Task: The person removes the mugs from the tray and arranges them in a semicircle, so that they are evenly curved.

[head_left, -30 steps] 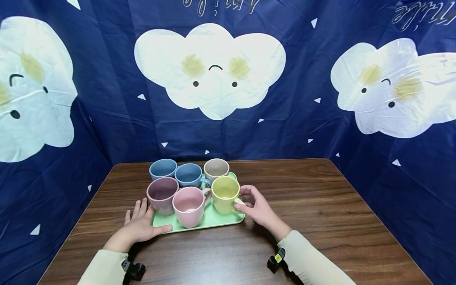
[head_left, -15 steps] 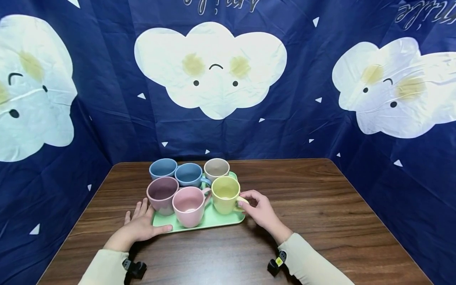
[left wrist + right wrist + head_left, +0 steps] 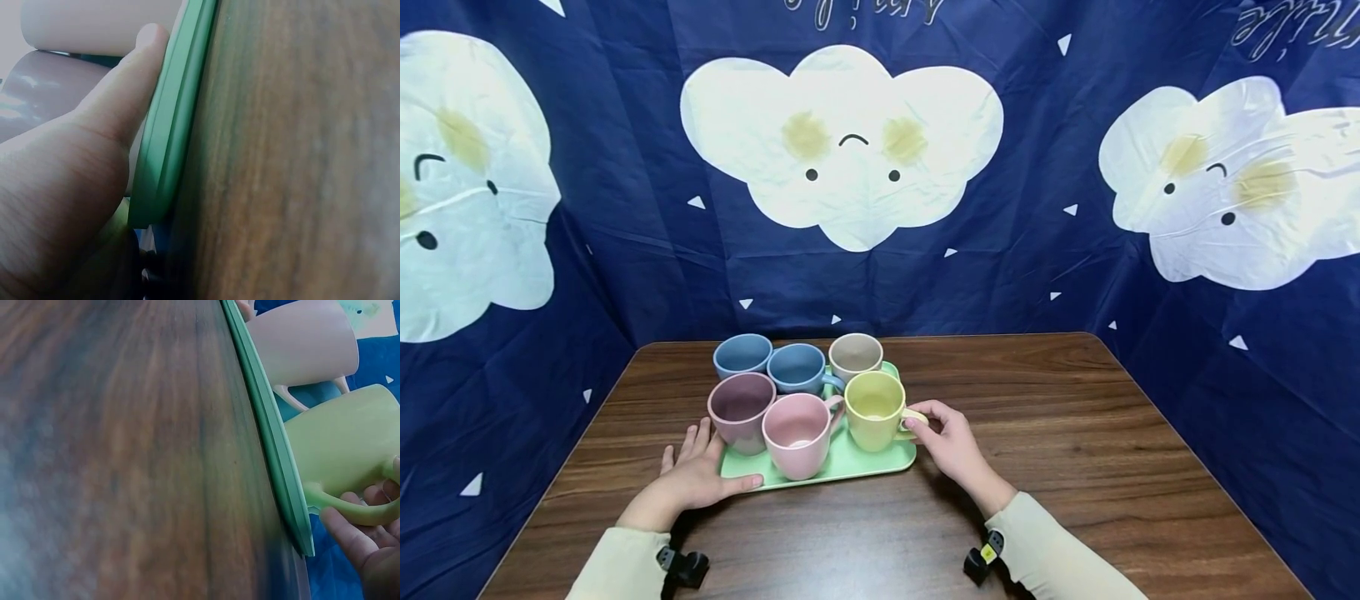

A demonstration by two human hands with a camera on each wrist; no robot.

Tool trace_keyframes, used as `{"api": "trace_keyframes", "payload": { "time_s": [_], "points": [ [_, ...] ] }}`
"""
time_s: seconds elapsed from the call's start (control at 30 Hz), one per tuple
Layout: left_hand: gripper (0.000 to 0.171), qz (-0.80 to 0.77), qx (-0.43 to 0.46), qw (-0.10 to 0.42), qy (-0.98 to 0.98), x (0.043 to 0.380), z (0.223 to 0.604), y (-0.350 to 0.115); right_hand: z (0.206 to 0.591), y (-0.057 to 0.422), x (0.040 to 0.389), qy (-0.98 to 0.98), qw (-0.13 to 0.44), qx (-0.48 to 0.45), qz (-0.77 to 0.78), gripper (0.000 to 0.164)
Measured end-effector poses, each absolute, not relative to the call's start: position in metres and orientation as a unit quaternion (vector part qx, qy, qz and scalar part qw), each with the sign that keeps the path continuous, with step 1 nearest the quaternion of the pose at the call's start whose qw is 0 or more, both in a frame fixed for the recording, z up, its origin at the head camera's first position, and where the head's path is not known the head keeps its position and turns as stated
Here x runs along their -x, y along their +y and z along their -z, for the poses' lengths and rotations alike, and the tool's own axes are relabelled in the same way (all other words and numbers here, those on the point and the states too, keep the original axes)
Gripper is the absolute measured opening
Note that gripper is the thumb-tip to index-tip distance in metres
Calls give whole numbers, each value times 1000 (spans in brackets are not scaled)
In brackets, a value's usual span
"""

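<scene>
Honestly, my right grip (image 3: pixel 951 437) is pinching the handle (image 3: pixel 356 514) of the yellow mug (image 3: pixel 872 421) at the tray (image 3: pixel 868 461)'s right end, left grip (image 3: pixel 696 477) spread at its near-left corner, and that mug's probably light but smooth and breakable, so handle's safest.

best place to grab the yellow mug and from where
Probably by the handle, coming from the right: the yellow mug stands upright with that loop pointing right, while the pink mug crowds its left. The right hand holds it there.
</scene>
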State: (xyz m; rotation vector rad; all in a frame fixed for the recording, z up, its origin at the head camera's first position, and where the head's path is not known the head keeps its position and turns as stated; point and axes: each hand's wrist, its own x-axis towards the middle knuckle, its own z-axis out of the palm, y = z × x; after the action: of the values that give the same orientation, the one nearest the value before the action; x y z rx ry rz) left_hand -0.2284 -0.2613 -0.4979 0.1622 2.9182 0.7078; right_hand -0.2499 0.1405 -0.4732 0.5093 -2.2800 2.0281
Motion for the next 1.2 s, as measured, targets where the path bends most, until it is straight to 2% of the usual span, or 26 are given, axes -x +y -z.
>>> {"api": "trace_keyframes", "payload": {
  "time_s": [0.2, 0.4, 0.63, 1.2],
  "points": [
    [131, -240, -55, 60, 967, 230, 501, -263, 463, 138, 247, -750, 39, -132, -647, 19],
    [129, -236, -48, 87, 967, 224, 487, -258, 475, 134, 253, -751, 73, -113, -647, 15],
    [124, -222, -46, 89, 970, 220, 479, -255, 475, 129, 255, -743, 79, -95, -658, 13],
    [126, -229, -49, 83, 969, 222, 483, -256, 467, 136, 265, -739, 78, -121, -658, 11]
  ]
}}
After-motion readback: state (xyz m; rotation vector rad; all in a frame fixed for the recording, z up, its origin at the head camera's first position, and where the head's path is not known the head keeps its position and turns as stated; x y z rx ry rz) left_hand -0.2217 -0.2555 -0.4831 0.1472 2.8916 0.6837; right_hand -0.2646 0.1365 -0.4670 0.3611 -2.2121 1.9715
